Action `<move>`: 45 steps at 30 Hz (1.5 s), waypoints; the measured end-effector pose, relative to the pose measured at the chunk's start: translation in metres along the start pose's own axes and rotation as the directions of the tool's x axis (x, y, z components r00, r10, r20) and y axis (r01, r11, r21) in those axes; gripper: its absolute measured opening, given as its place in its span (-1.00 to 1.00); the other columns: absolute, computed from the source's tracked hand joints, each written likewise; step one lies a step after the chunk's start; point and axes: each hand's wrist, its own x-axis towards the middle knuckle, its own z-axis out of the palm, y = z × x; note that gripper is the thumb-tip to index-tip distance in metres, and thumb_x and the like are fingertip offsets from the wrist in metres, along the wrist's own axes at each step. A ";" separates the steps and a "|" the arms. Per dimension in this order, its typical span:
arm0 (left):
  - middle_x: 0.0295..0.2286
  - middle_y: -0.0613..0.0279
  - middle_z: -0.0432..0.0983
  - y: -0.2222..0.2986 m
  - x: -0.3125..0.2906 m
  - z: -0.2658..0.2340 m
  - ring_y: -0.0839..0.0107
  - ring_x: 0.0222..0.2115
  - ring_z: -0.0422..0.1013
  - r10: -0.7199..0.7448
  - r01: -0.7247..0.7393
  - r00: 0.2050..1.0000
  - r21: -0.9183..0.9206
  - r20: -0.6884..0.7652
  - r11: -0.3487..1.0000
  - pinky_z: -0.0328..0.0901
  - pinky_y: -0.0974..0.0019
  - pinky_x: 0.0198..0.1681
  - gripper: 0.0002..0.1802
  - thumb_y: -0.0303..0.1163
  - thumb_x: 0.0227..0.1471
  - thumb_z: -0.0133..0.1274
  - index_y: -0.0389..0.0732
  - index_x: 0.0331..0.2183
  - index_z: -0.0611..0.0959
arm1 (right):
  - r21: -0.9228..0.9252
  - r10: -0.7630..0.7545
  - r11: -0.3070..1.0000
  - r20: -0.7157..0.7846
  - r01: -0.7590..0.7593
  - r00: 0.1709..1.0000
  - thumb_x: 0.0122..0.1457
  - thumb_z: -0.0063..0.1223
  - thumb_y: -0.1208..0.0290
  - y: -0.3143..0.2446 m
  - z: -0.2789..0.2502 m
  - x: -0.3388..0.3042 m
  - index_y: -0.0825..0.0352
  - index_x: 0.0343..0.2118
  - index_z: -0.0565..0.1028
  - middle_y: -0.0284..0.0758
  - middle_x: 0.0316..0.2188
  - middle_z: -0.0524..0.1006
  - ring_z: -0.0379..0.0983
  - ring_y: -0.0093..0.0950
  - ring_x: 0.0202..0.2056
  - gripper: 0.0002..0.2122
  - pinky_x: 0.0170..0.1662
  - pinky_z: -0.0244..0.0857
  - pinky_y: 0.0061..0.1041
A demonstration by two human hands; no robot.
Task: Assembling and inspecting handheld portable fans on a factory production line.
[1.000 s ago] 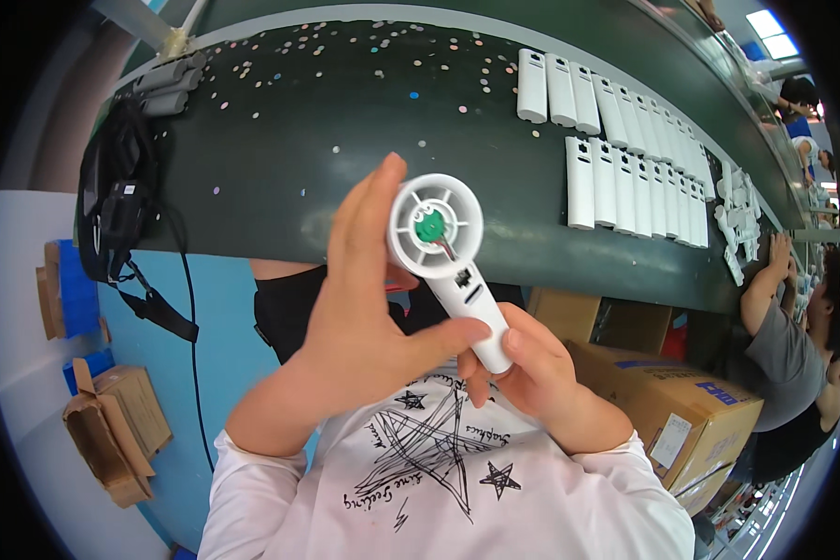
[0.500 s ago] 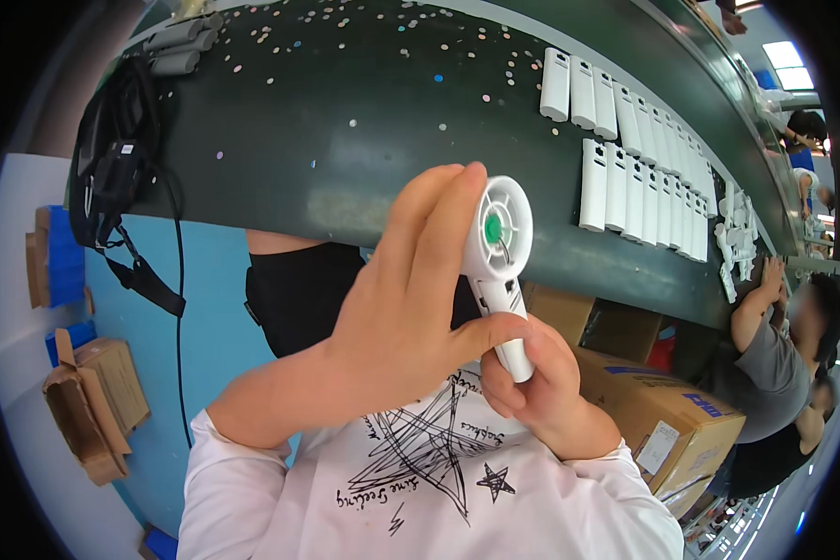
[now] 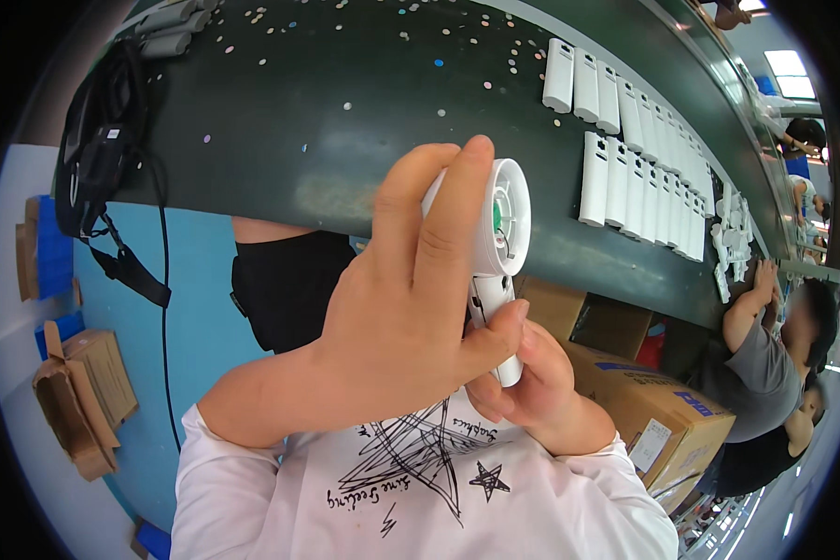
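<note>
A white handheld fan (image 3: 521, 217) is held upright in front of my chest, its round head at the top and its handle below. Inside the head's ring a green centre and a thin wire show. My left hand (image 3: 397, 289) is closed round the head from the left, the fingers running up along its side and the thumb across the handle. Low on the handle, my right hand (image 3: 543, 375) grips it with thumb and fingers. A white edge appears between the left fingers; most of the head's rear is hidden by that hand.
On the dark green table (image 3: 252, 121), two rows of white handle shells (image 3: 595, 177) lie at the right, with small white parts (image 3: 733, 238) beyond. A black strapped device (image 3: 107, 154) and grey pieces (image 3: 166, 42) are at left. Cardboard boxes (image 3: 658, 411) stand below right, near a co-worker (image 3: 756, 373).
The fan's head has turned more side-on, so less of its open face shows. My left fingers now cover more of it. Both hands keep their hold.
</note>
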 end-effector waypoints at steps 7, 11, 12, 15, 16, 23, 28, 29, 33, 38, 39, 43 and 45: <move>0.16 -0.15 0.01 -0.025 -0.003 0.017 0.11 0.04 0.28 0.007 -0.006 1.000 -0.091 0.009 0.996 0.48 0.28 -0.21 0.14 -0.43 -0.22 0.32 -0.32 0.29 0.01 | -0.011 0.033 0.999 -0.123 -0.035 0.992 0.38 -0.27 0.06 0.002 -0.001 0.000 0.42 0.03 0.30 -0.27 -0.58 0.43 0.15 -0.64 -0.74 -0.55 -0.68 0.17 -0.59; 0.18 -0.13 -0.01 -0.023 -0.002 0.012 0.13 0.06 0.28 -0.014 0.016 0.999 -0.037 0.052 0.999 0.48 0.27 -0.18 0.20 -0.37 -0.24 0.38 -0.29 0.31 -0.01 | -0.021 0.038 0.999 -0.100 -0.040 0.994 0.39 -0.28 0.08 -0.009 0.001 -0.002 0.40 0.03 0.31 -0.27 -0.55 0.45 0.14 -0.64 -0.73 -0.57 -0.66 0.18 -0.59; 0.17 -0.10 0.00 -0.025 -0.002 0.012 0.14 0.07 0.27 -0.012 0.015 0.999 -0.074 0.047 0.997 0.46 0.27 -0.15 0.23 -0.33 -0.25 0.41 -0.27 0.31 -0.02 | -0.045 0.028 0.998 -0.093 -0.032 0.995 0.39 -0.28 0.08 -0.011 0.001 -0.001 0.40 0.03 0.32 -0.27 -0.54 0.46 0.15 -0.64 -0.73 -0.57 -0.66 0.18 -0.59; 0.20 -0.06 0.01 -0.024 -0.002 0.006 0.19 0.13 0.24 -0.047 0.058 0.996 -0.126 0.082 0.990 0.39 0.25 -0.01 0.30 -0.25 -0.23 0.45 -0.26 0.33 -0.07 | -0.181 -0.024 0.984 -0.137 -0.002 0.990 0.39 -0.23 0.07 -0.012 -0.001 -0.003 0.39 0.02 0.34 -0.27 -0.50 0.49 0.22 -0.64 -0.67 -0.58 -0.57 0.23 -0.60; 0.22 -0.07 -0.01 -0.023 -0.003 0.004 0.19 0.15 0.22 -0.086 0.104 0.991 -0.184 0.104 0.977 0.36 0.24 0.02 0.30 -0.26 -0.20 0.44 -0.26 0.33 -0.10 | -0.182 -0.026 0.983 -0.138 0.001 0.990 0.39 -0.23 0.07 -0.011 -0.002 -0.004 0.39 0.02 0.34 -0.27 -0.50 0.49 0.22 -0.64 -0.67 -0.58 -0.57 0.23 -0.60; 0.24 -0.04 0.01 -0.025 -0.009 0.003 0.22 0.17 0.22 -0.098 0.131 0.985 -0.240 0.144 0.962 0.19 0.20 0.19 0.29 -0.38 -0.20 0.44 -0.29 0.32 -0.12 | -0.487 -0.196 0.869 -0.177 0.088 0.964 0.39 -0.14 0.32 -0.001 0.003 -0.007 0.40 0.04 0.36 -0.35 -0.41 0.51 0.34 -0.68 -0.52 -0.71 -0.43 0.29 -0.61; 0.08 0.06 0.20 -0.040 -0.017 0.011 0.32 0.01 0.34 -0.046 0.074 0.993 -0.270 0.111 0.960 0.33 0.29 0.05 0.19 -0.33 -0.19 0.45 -0.32 0.27 -0.01 | -0.550 -0.207 0.834 -0.228 0.049 0.951 0.37 -0.14 0.27 0.001 0.003 -0.009 0.42 0.00 0.38 -0.30 -0.42 0.50 0.34 -0.65 -0.53 -0.69 -0.47 0.24 -0.63; 0.14 -0.04 0.12 -0.040 -0.021 0.015 0.17 0.10 0.24 -0.092 0.113 0.992 -0.311 0.081 0.944 0.23 0.20 0.13 0.14 -0.32 -0.17 0.43 -0.33 0.26 0.04 | -0.573 -0.197 0.819 -0.258 0.015 0.946 0.37 -0.15 0.28 0.000 0.003 -0.009 0.41 0.00 0.38 -0.32 -0.43 0.50 0.33 -0.68 -0.55 -0.69 -0.50 0.22 -0.65; 0.19 -0.13 0.04 -0.055 -0.031 0.028 0.13 0.13 0.22 -0.111 0.100 0.994 -0.472 0.005 0.876 0.21 0.15 0.16 0.11 -0.24 -0.12 0.41 -0.35 0.25 0.05 | -0.629 -0.251 0.777 -0.292 0.012 0.923 0.34 -0.01 0.30 0.005 0.001 -0.004 0.36 -0.01 0.42 -0.41 -0.45 0.50 0.36 -0.68 -0.57 -0.72 -0.53 0.24 -0.60; 0.31 -0.17 -0.14 -0.068 -0.019 0.022 0.10 0.21 0.19 0.027 -0.041 0.999 -0.684 -0.032 0.729 0.20 0.10 0.22 0.18 -0.25 -0.16 0.45 -0.23 0.28 0.00 | -0.918 -0.488 0.392 -0.145 0.067 0.860 0.17 0.22 0.39 -0.008 0.004 -0.001 0.36 -0.07 0.46 -0.26 -0.45 0.51 0.46 -0.47 -0.54 -0.69 -0.49 0.33 -0.46; 0.31 -0.17 -0.14 -0.069 -0.018 0.019 0.06 0.22 0.17 0.073 -0.092 0.996 -0.663 -0.057 0.743 0.20 0.07 0.22 0.18 -0.24 -0.18 0.46 -0.21 0.28 0.02 | -0.981 -0.602 0.150 0.007 0.121 0.799 0.10 0.27 0.41 -0.012 0.001 0.000 0.36 -0.10 0.48 -0.26 -0.44 0.52 0.46 -0.43 -0.54 -0.68 -0.49 0.34 -0.46; 0.29 -0.17 -0.10 -0.061 -0.014 0.016 -0.17 0.21 0.17 0.115 -0.142 0.990 -0.653 -0.083 0.744 0.24 -0.07 0.20 0.18 -0.31 -0.25 0.50 -0.17 0.27 0.09 | -0.966 -0.720 -0.154 0.254 0.209 0.646 -0.07 0.37 0.46 -0.015 -0.004 0.004 0.39 -0.17 0.51 -0.24 -0.43 0.54 0.45 -0.35 -0.57 -0.62 -0.53 0.33 -0.43; 0.29 -0.17 -0.09 -0.057 -0.013 0.015 -0.18 0.18 0.21 0.119 -0.151 0.989 -0.616 -0.093 0.773 0.32 -0.05 0.14 0.18 -0.33 -0.27 0.51 -0.16 0.26 0.10 | -0.957 -0.729 -0.164 0.282 0.241 0.624 -0.06 0.37 0.46 -0.017 -0.004 0.004 0.41 -0.17 0.50 -0.25 -0.44 0.53 0.44 -0.36 -0.58 -0.62 -0.54 0.32 -0.43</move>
